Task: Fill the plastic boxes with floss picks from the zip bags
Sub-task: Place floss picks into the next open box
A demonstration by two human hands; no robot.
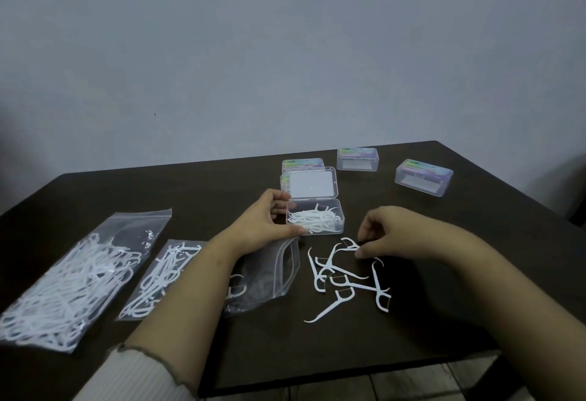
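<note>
The right hand [385,232] hangs over the dark counter [158,191], its grip narrow — fingertips pinched on the head of one loose floss pick [348,243] at the top of a scatter. Just below and to the left of that grip lie the other scattered floss picks [344,280], white and crossing one another on the bare wood.

Up and to the left of the right grip sits the open plastic box [317,217], partly filled with picks, its clear lid [312,183] hinged back and lying flat behind it. The left hand [263,221] holds this box by its left end, thumb along the near edge and fingers curled at the far corner (the fingers hide that corner).

Directly beneath the left wrist lies an opened zip bag [276,273], nearly emptied. Further left of it are a small zip bag [161,277] with some picks and, beyond that, a large zip bag [76,280] packed full.

Beyond the open box, touching its lid, stand two stacked boxes [301,164]; well off to the upper right of the right grip — apart from each other — are two closed boxes [357,159] [423,177] with coloured labels.
</note>
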